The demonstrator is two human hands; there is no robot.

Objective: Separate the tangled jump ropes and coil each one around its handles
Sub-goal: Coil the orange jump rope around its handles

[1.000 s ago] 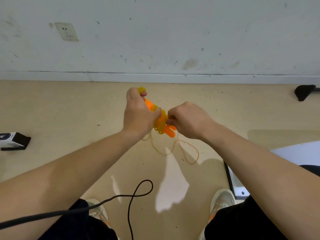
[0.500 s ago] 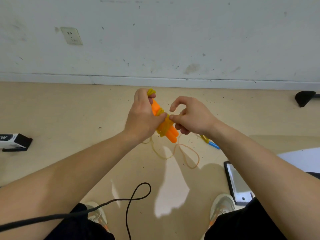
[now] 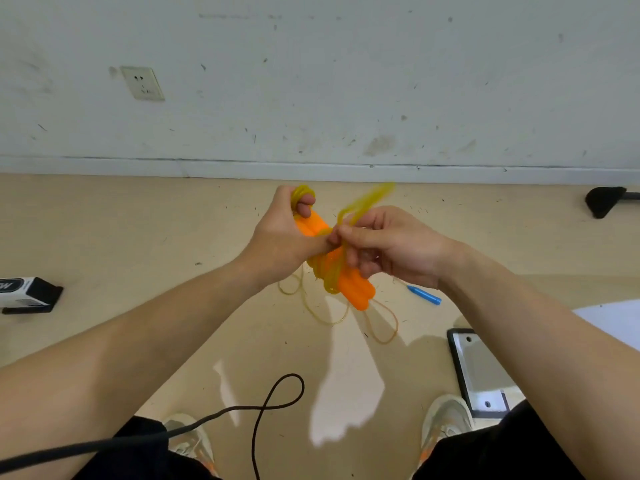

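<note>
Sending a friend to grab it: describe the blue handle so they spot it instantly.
On the beige floor below the white wall, beside the right hand, lies a slim blue plastic handle. It is the only blue thing; the gripped plastic handles are orange.

Beige floor (image 3: 138,237): blue handle (image 3: 424,295), black cable (image 3: 277,403), box (image 3: 27,294) left, metal plate (image 3: 479,372) right.

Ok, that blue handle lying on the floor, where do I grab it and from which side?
Pinch the blue handle across its middle, from above, likely with the right hand, nearest it, once it frees the yellow rope. The handle lies flat on the floor, slim and straight, so only its long sides offer grip.
</note>
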